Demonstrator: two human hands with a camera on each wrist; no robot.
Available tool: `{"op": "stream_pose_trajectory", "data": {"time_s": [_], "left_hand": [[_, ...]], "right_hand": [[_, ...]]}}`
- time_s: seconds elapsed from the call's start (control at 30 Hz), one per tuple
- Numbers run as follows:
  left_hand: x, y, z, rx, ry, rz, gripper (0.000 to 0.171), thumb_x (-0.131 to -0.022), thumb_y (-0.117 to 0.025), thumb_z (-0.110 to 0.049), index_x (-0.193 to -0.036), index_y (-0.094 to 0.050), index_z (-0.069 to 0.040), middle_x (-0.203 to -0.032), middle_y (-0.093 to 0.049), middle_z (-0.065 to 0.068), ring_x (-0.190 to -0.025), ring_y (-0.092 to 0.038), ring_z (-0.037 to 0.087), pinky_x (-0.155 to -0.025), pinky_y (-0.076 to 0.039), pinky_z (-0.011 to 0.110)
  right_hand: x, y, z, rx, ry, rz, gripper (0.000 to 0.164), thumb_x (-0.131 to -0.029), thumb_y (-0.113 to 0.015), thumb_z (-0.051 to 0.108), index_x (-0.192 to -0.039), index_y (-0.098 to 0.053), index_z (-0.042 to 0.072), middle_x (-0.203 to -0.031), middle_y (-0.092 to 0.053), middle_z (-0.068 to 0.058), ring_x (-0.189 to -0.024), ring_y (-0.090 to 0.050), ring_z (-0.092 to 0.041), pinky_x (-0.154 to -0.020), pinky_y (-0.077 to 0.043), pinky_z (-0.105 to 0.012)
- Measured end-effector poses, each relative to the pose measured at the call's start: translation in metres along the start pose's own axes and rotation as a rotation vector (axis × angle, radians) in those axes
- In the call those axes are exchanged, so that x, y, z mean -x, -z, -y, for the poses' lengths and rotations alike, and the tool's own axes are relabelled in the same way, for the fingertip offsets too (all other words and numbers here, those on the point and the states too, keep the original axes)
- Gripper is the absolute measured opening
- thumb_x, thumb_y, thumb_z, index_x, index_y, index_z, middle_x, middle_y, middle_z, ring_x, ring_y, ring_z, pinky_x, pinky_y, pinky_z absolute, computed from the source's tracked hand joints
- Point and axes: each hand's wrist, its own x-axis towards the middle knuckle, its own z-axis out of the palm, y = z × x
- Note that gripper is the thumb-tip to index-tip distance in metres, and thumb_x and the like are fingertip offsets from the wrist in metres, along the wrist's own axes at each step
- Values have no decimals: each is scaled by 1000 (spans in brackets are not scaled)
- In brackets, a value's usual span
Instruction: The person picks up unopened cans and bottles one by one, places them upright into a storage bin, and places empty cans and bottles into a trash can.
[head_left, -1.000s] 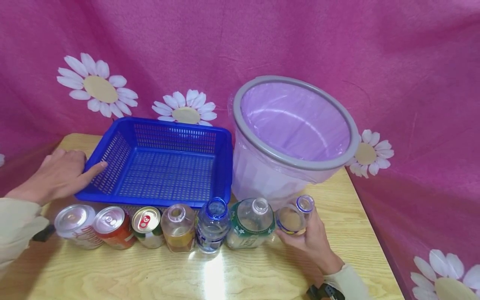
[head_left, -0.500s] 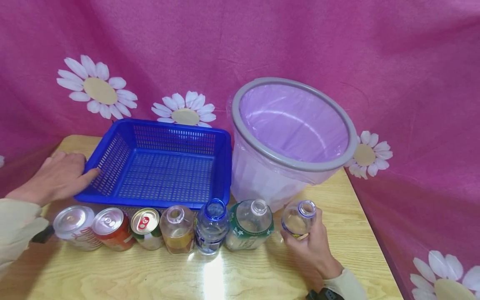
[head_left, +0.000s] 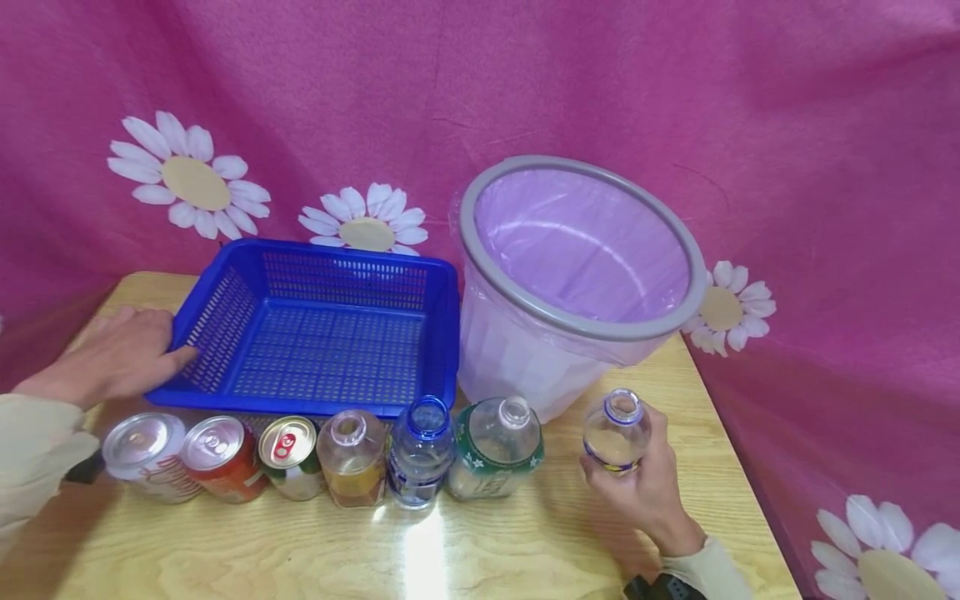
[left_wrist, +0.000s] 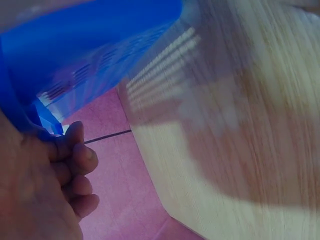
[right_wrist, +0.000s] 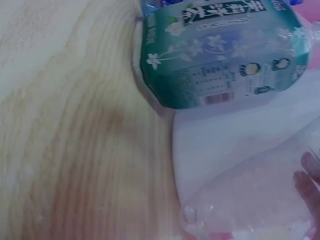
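At the left, my left hand point(head_left: 112, 354) grips the side rim of a blue plastic basket point(head_left: 444, 333), thumb over the inside. In the left wrist view its fingers point(left_wrist: 82, 159) curl under the rim of the basket point(left_wrist: 100, 35). My right hand point(head_left: 648, 492) holds a clear plastic bottle point(head_left: 609, 440) round its side, mouth up and uncapped. The right wrist view shows the lower part of this bottle point(right_wrist: 245, 200), with only some fingertips visible. Nearest to it stands a bottle with a green label point(head_left: 487, 462), just left of my right hand.
A row along the basket's front holds a white can point(head_left: 150, 458), an orange can point(head_left: 225, 460), a green-gold can point(head_left: 292, 460), a bottle with some yellow-brown point(head_left: 356, 479) and a blue-necked bottle point(head_left: 420, 458). A bag-lined bin point(head_left: 517, 350) stands behind on the wooden table point(head_left: 300, 558).
My right hand has carried the clear bottle to the right, away from the green-labelled one. My left hand stays at the basket's side, its thumb drawn back slightly.
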Motion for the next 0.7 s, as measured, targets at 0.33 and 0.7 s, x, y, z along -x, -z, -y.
{"op": "stream_pose_trajectory", "data": {"time_s": [0.33,0.7], "left_hand": [[2,-1,-1,38,18,20,40,-101,-52,-30,-102,-57,10,-90,-63,20,-87,-51,38,-70,-36,43],[1,-2,-1,38,23,25,46,-103,-49,-31,-110,-55,14,-97,-63,26,-94,-50,43,-74,-37,46]], "right_hand": [[-11,20,5,-25,-1,-37,79,-63,-85,-4,-129,-45,-18,-129,-58,28,-110,-58,11,-99,-42,-9],[-31,54,7,-67,93,-218,96,-80,-87,47,-126,-42,-25,-130,-67,17,-110,-64,6,-100,-44,-12]]}}
